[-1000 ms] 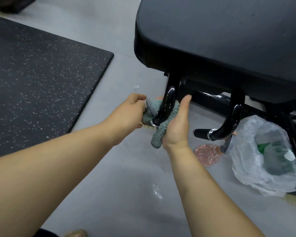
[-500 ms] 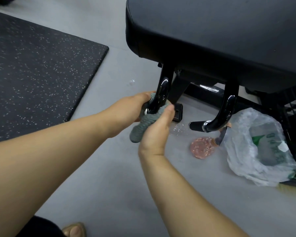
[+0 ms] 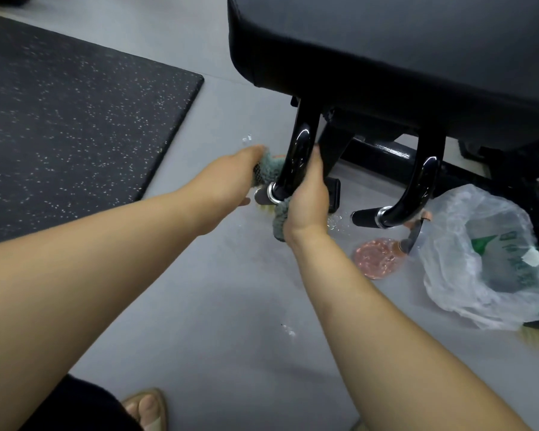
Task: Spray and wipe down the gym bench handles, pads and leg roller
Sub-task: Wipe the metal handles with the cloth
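Head view, the only one: left hand (image 3: pixel 231 178) pinches one end of the grey-green cloth (image 3: pixel 271 168). Right hand (image 3: pixel 307 200) is clenched on the other end, which pokes out under the palm. Cloth runs round the back of the near handle (image 3: pixel 298 150), the glossy black curved bar under the bench pad (image 3: pixel 386 57), just above its chrome ring (image 3: pixel 273 194). So both hands grasp cloth, none free. Step in hand looks like a shoe-shine wipe of that bar. To do it well, imo: keep cloth taut btwn the hands so it hugs the curve, pull the ends alternately, & work down over the ring to the grip end (image 3: pixel 261 195), bare just beside the left hand & prob. the part ppl touch most. Bunched cloth cleans only a narrow band, so spread it flat if poss. Bar's camera-facing side shows bare gloss w/ no cloth, so shift the wrap round to catch it too. Far handle (image 3: pixel 422 181) hangs well apart to the right, uncovered; needs same treatment. Droplets (image 3: pixel 335 219) lie on the grey floor (image 3: pixel 231 306) under the handles, so mind footing; sandalled foot (image 3: pixel 147 409) is close by. Pinkish bottle-like thing (image 3: pixel 377 255) lies beside a plastic bag (image 3: pixel 448 275): prob. the sprayer, can't tell for sure.
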